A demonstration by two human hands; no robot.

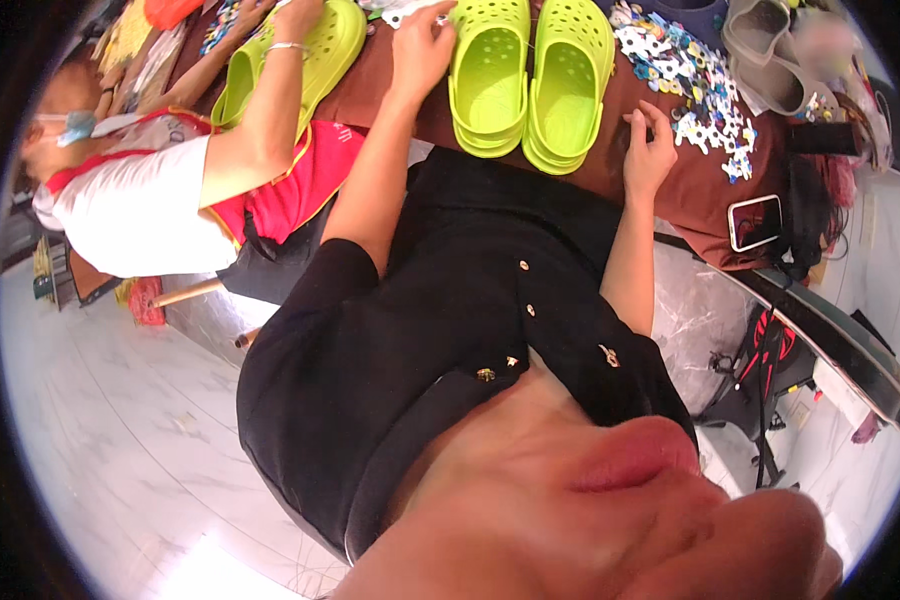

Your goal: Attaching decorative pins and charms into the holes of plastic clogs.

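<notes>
Lime perforated foam clogs (530, 80) sit between both hands: left (420, 50) touching one, right (650, 150) curled empty.

1. A small footwear workshop: lime clogs (530, 80) lie in pairs on a brown worktop (690, 190).
2. Right of the clogs, a heap of small charms (695, 85).
3. Left of them, a co-worker (170, 170) with more clogs.

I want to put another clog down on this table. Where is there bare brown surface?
Bare table shows between the lime clogs and the right hand, and left of the left hand. Right of the clogs it is crowded with small charms; beige clogs beyond.
</notes>
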